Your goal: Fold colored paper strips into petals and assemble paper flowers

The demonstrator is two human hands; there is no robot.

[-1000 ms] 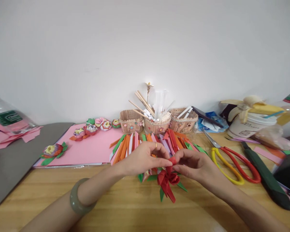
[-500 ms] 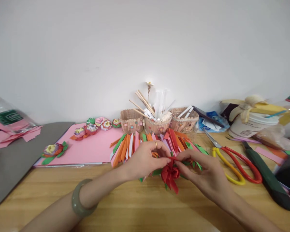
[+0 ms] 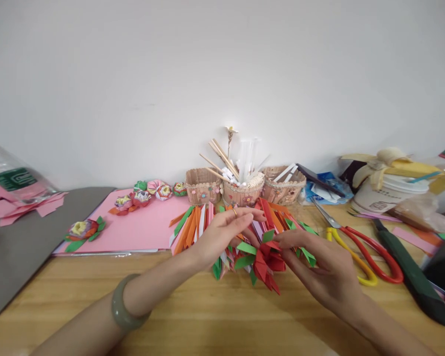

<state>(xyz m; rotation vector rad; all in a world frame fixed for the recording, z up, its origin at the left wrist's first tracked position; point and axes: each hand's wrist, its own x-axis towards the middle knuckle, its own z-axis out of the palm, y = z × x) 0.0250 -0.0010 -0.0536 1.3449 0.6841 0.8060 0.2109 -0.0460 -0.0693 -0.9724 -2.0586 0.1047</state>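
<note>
A folded red paper flower (image 3: 267, 263) with green paper leaves is low over the table, held in my right hand (image 3: 321, 264). The thumb and fingers of that hand pinch its right side. Just up and left of the flower is my left hand (image 3: 224, 236), its thumb and fingers stretched out and no longer pinching the petals. Some of its lower fingers reach behind the leaves, and whether they touch the flower is hidden. Folded paper strips (image 3: 193, 228) in orange, green, white and red are fanned out behind both hands.
Three small wooden baskets (image 3: 243, 193) stand by the wall, holding sticks and tubes. Finished paper flowers (image 3: 82, 230) lie on pink sheets (image 3: 141, 232) at left. At right are scissors (image 3: 374, 252), a dark green tool (image 3: 411, 272) and a paper cup (image 3: 387, 190) with banana peel.
My left hand has let go of the red petals and opened, lifting slightly. The flower has turned and shifted a little right with my right hand, so more green leaves show.
</note>
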